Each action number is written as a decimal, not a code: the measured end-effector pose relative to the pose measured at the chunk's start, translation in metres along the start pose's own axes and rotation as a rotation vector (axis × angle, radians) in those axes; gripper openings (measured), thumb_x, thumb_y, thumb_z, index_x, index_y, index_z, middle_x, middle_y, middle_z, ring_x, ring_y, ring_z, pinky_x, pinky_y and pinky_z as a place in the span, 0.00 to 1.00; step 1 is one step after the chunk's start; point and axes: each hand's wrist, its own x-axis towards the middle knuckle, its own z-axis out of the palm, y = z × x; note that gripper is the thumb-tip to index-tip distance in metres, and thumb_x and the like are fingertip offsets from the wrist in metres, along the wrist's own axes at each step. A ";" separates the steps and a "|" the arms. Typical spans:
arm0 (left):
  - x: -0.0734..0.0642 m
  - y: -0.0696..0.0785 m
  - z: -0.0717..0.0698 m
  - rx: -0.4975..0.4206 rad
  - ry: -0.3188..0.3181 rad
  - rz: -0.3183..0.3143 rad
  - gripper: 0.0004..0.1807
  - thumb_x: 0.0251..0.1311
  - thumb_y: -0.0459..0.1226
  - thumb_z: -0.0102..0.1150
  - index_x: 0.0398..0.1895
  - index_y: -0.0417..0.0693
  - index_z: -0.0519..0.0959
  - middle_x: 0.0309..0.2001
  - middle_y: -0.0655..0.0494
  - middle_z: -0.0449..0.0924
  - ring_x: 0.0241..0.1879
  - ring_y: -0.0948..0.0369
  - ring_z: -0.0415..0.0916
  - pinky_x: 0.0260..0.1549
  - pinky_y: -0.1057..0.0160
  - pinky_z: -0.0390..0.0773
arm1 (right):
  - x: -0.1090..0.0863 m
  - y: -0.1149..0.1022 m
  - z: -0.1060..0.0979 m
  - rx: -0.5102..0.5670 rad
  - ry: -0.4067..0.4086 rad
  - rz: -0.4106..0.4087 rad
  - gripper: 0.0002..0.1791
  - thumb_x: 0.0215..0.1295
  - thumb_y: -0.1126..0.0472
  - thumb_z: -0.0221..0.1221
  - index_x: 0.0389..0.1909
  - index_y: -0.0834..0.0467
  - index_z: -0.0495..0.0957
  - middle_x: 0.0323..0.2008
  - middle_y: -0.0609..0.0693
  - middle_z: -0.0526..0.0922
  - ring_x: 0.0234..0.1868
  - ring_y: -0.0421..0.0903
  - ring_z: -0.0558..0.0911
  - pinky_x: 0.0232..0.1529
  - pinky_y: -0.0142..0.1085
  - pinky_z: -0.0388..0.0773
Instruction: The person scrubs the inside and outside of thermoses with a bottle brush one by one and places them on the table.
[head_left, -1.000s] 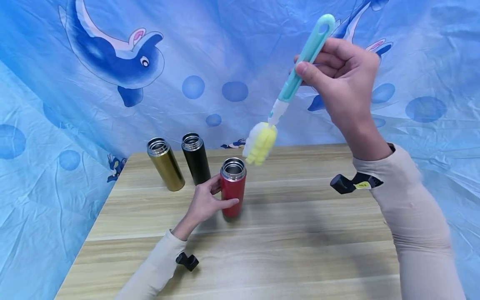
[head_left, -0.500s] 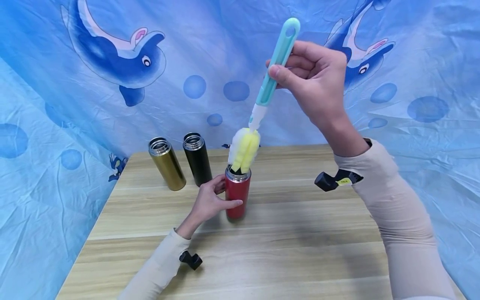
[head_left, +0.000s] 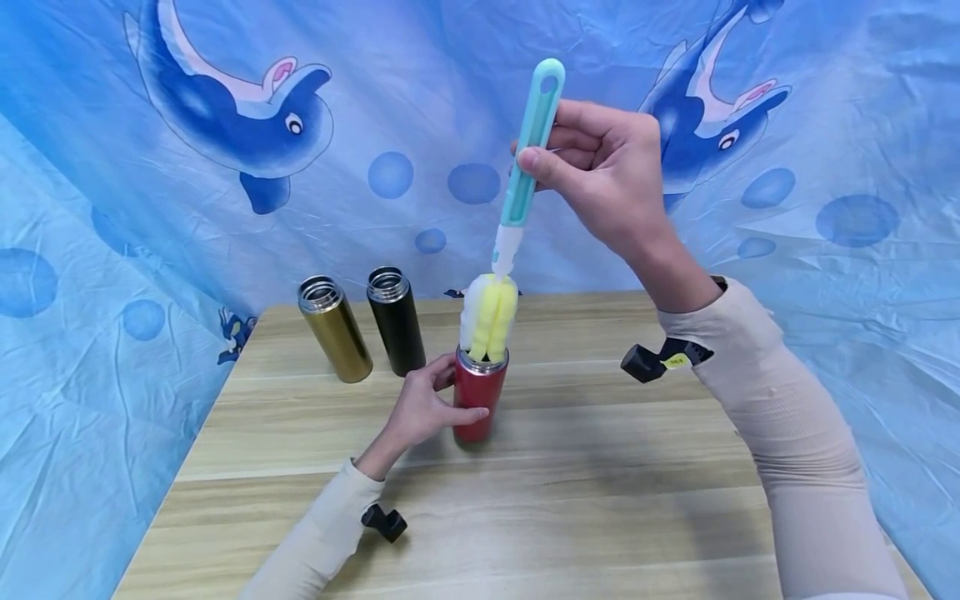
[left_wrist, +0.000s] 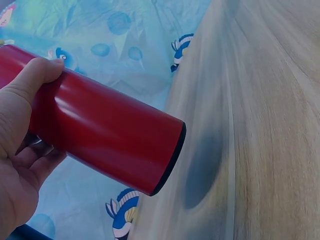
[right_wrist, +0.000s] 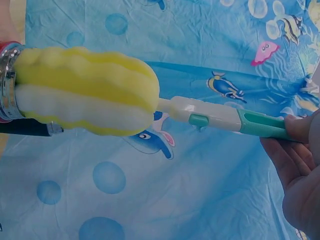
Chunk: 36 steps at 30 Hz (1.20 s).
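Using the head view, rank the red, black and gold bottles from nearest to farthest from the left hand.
1. Red bottle: nearest, gripped in the left hand.
2. Black bottle: just beyond the hand, slightly to its left.
3. Gold bottle: farthest, standing to the left of the other two.

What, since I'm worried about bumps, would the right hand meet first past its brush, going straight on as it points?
Beyond the brush, the right hand would probably meet the blue backdrop first, though depth is unclear.
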 end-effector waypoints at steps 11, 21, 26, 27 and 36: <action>0.000 0.003 0.005 -0.004 -0.011 0.067 0.40 0.46 0.42 0.83 0.65 0.52 0.76 0.58 0.57 0.84 0.55 0.57 0.84 0.54 0.53 0.84 | -0.002 -0.001 0.003 -0.014 0.015 0.125 0.14 0.60 0.77 0.66 0.48 0.74 0.83 0.35 0.58 0.90 0.34 0.43 0.90 0.38 0.35 0.87; 0.002 0.003 0.007 0.033 -0.009 0.099 0.42 0.44 0.39 0.84 0.66 0.48 0.75 0.59 0.53 0.84 0.57 0.55 0.83 0.56 0.50 0.82 | -0.007 0.000 0.007 -0.008 -0.004 0.138 0.13 0.60 0.77 0.67 0.46 0.74 0.84 0.33 0.59 0.90 0.32 0.42 0.90 0.37 0.36 0.88; 0.002 0.005 0.007 0.039 -0.013 0.108 0.42 0.44 0.39 0.84 0.66 0.47 0.75 0.59 0.51 0.83 0.57 0.54 0.83 0.56 0.51 0.82 | -0.010 0.000 0.010 0.000 -0.014 0.117 0.13 0.59 0.78 0.67 0.46 0.75 0.84 0.33 0.61 0.89 0.32 0.42 0.90 0.36 0.36 0.88; 0.002 0.005 0.008 0.039 -0.014 0.112 0.42 0.44 0.38 0.84 0.66 0.47 0.75 0.59 0.51 0.83 0.57 0.54 0.83 0.56 0.52 0.82 | -0.011 0.001 0.010 -0.001 -0.020 0.111 0.13 0.59 0.78 0.67 0.46 0.75 0.84 0.34 0.62 0.89 0.33 0.43 0.90 0.36 0.36 0.88; 0.000 0.006 0.009 0.053 -0.007 0.147 0.41 0.44 0.38 0.83 0.65 0.47 0.76 0.59 0.53 0.84 0.56 0.56 0.83 0.55 0.54 0.83 | -0.015 0.000 0.013 -0.038 -0.040 0.044 0.14 0.60 0.77 0.67 0.47 0.74 0.84 0.34 0.64 0.89 0.33 0.42 0.90 0.37 0.35 0.87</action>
